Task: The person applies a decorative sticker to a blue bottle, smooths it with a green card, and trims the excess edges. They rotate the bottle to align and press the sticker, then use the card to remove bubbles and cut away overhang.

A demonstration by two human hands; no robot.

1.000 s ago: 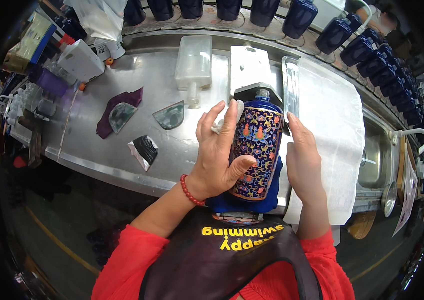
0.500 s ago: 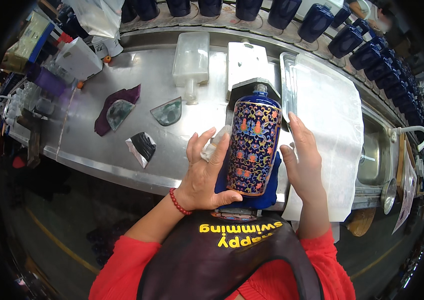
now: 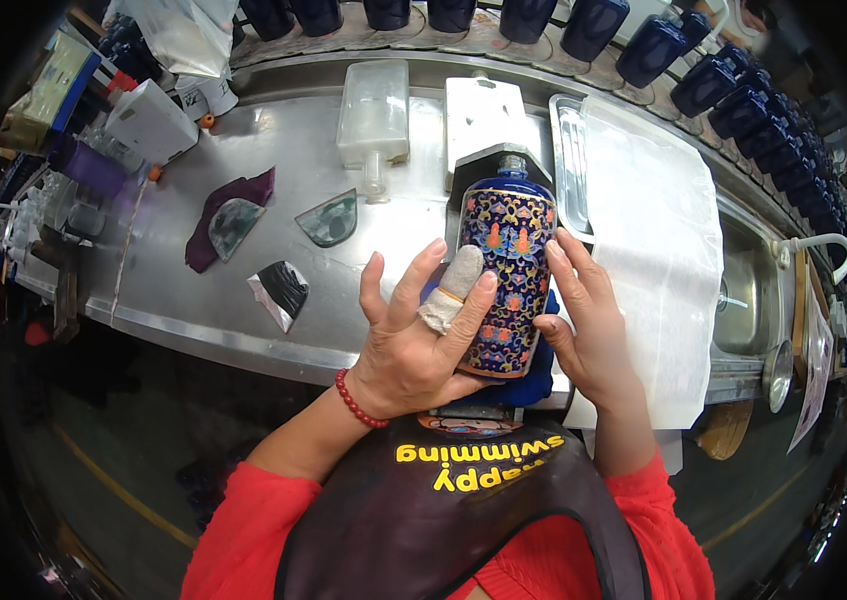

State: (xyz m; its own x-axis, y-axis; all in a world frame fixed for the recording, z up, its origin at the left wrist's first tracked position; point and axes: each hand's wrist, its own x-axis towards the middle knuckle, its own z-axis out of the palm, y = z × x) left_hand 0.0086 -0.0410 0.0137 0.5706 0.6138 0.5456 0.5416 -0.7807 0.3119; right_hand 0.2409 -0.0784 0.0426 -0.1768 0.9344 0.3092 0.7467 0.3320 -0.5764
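Note:
A dark blue bottle (image 3: 509,270) with a colourful floral pattern lies tilted, neck away from me, on a blue cloth (image 3: 536,372) and a dark angled rest (image 3: 489,165). My left hand (image 3: 414,340) has its fingers spread against the bottle's left side, the thumb by its base. One of those fingers wears a grey cloth finger cover (image 3: 452,290), its tip over the pattern. At the bottle's right side my right hand (image 3: 589,325) has its fingers apart, fingertips at the edge. Neither hand is wrapped round the bottle.
A clear bottle-shaped block (image 3: 374,115), a white box (image 3: 484,110) and a metal tray (image 3: 569,170) stand behind. Scraper-like pieces (image 3: 329,218) and a purple cloth (image 3: 206,225) lie left. White sheet (image 3: 654,250) and sink (image 3: 749,300) are right. Several blue bottles (image 3: 594,30) line the far conveyor.
My left hand has moved right and up, bringing the covered finger over the bottle's front. My right hand has shifted left, its fingertips now at the bottle's edge.

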